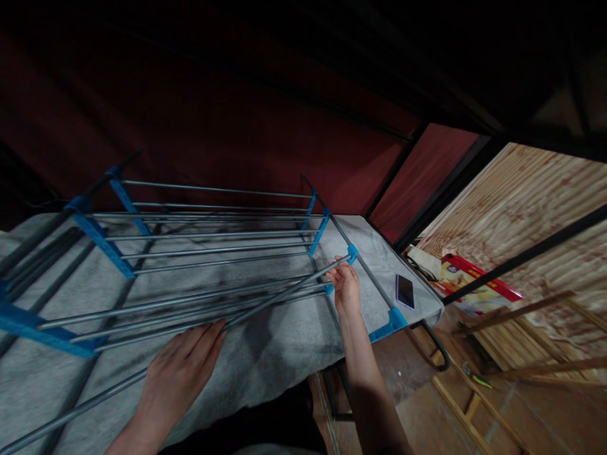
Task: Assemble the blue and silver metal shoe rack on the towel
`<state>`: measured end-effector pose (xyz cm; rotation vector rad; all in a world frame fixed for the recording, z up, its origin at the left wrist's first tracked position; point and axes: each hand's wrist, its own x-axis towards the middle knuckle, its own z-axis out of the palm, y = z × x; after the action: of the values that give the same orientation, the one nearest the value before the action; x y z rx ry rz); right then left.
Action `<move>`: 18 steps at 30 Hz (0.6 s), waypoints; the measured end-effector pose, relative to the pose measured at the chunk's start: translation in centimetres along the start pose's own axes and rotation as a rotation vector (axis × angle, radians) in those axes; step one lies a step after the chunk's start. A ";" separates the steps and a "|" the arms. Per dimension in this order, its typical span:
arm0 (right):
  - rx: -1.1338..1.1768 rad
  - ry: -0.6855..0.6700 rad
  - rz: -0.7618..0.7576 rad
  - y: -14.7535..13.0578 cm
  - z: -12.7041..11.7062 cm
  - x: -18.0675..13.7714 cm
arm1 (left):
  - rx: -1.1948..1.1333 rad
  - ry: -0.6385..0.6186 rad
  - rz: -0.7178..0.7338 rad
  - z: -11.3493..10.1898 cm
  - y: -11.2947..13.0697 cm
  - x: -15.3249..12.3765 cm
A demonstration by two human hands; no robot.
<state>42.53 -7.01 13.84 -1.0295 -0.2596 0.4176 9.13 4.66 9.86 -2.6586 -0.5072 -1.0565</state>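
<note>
A rack of grey metal tubes with blue plastic brackets lies on its side across a cloth-covered table. My left hand [187, 354] is closed over a long grey tube [279, 296] that slants across the rack's near side. Close to that tube's far right end, my right hand [345, 284] pinches it with thumb and fingers. The end meets a blue bracket [352, 253] on the right side tube; whether it sits inside cannot be told. At the front left is another blue bracket [57, 332] with several tubes running from it. A blue corner bracket [391, 323] is at the near right.
A phone [404, 292] lies on the grey cloth [265, 360] near the table's right edge. A dark red panel [237, 126] rises behind the rack. To the right are a red and yellow box [478, 281] and wooden frames [516, 341] on the floor.
</note>
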 end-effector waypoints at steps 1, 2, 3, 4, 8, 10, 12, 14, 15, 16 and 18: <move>0.001 0.004 -0.002 0.0 0.0 0.1 | -0.002 0.007 0.008 0.0 -0.1 0.2; 0.004 0.007 -0.002 -0.1 0.0 0.1 | -0.003 0.014 0.016 -0.1 -0.1 0.3; 0.008 0.009 -0.001 -0.1 0.0 0.2 | -0.001 0.018 0.023 -0.1 -0.2 0.5; 0.012 0.010 0.002 -0.1 0.0 0.3 | 0.002 0.021 0.027 -0.1 -0.3 0.6; 0.022 0.003 0.013 0.0 -0.1 0.4 | 0.013 0.008 0.029 -0.1 -0.8 0.9; 0.020 -0.004 0.010 0.1 -0.1 0.4 | 0.019 0.005 0.025 0.0 -1.0 1.0; 0.017 -0.006 0.007 0.2 -0.2 0.4 | 0.026 -0.002 0.036 -0.1 -1.2 1.1; 0.018 -0.003 0.005 0.2 -0.3 0.4 | 0.037 0.006 0.052 -0.1 -1.2 1.2; 0.022 -0.001 0.006 0.2 -0.3 0.4 | 0.041 0.010 0.065 -0.2 -1.2 1.3; 0.027 -0.001 0.006 0.2 -0.4 0.4 | 0.043 0.012 0.074 -0.2 -1.2 1.4; 0.038 -0.006 0.006 0.2 -0.4 0.4 | 0.050 0.023 0.083 -0.3 -1.1 1.6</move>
<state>43.01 -7.05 13.53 -0.9926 -0.2530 0.4290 9.56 5.95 11.27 -2.5972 -0.4100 -1.0351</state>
